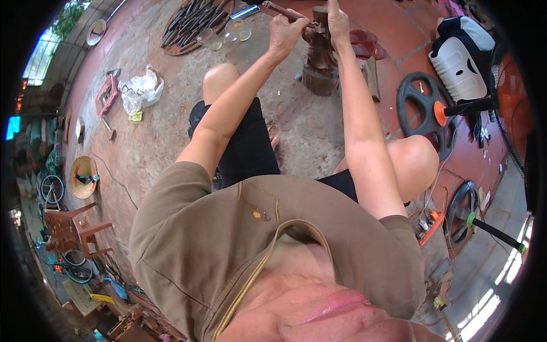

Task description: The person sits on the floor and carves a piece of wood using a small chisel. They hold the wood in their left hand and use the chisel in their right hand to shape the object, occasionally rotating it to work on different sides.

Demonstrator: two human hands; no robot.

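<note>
A dark brown wood carving (319,78) stands upright on the floor in front of me, between my knees and at the upper edge of the view. My left hand (285,35) is closed around a brown stick-like tool (276,7), which slants across toward the carving's upper left side. Its far tip is not clear against the dark wood. My right hand (338,27) is closed at the upper right side of the carving, thumb upward. Its other fingers are partly hidden behind the wood.
Many dark, slim tools (194,25) lie on a round mat at the far left, near two clear glass containers (238,29). A white plastic bag (141,91), pink basket (106,96) and hammer (108,129) lie left. Standing fans (426,108) are at right.
</note>
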